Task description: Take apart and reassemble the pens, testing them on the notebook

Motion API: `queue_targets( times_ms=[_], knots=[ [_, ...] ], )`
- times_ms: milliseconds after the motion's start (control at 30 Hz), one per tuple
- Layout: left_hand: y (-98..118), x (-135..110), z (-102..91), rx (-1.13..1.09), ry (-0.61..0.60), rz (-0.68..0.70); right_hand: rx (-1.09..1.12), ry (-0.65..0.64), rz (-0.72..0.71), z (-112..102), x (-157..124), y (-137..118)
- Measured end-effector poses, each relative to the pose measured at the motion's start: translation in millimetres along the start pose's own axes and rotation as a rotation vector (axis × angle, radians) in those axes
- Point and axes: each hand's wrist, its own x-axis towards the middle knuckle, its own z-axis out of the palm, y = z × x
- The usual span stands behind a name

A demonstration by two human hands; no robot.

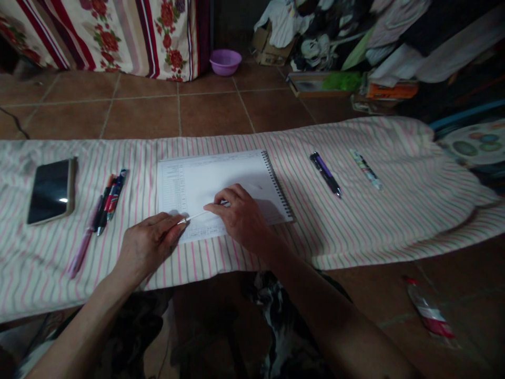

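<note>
Left hand: closed, thumb and fingers pinching one end of a thin white stick. Right hand: narrow, fingertips pinching the other end. Stick: over the near left corner of the spiral notebook, toward the near edge of the bench.

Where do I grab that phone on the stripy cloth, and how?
Probably across its middle, by the two long edges, coming straight down from above: the phone lies flat, screen up, and striped cloth shows along both long sides, leaving room.
</note>
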Motion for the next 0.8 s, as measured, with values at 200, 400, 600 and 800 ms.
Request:
queue_targets(
  times_ms=[200,400,600,800],
  knots=[
    [0.5,0.3,-0.7,0.003,-0.019,-0.013,-0.001,0.003,-0.003,-1.3,-0.1,-0.7],
    [1.1,1.2,-1.5,0.002,-0.005,-0.001,0.011,0.025,-0.013,0.5,-0.3,0.6],
    [1.0,0.7,-1.8,0.015,-0.013,0.003,-0.002,0.009,-0.012,-1.8,-0.1,-0.3],
    [1.3,1.5,-1.3,0.007,-0.002,0.007,0.003,0.017,-0.012,-1.8,-0.2,-0.1]
  ],
)
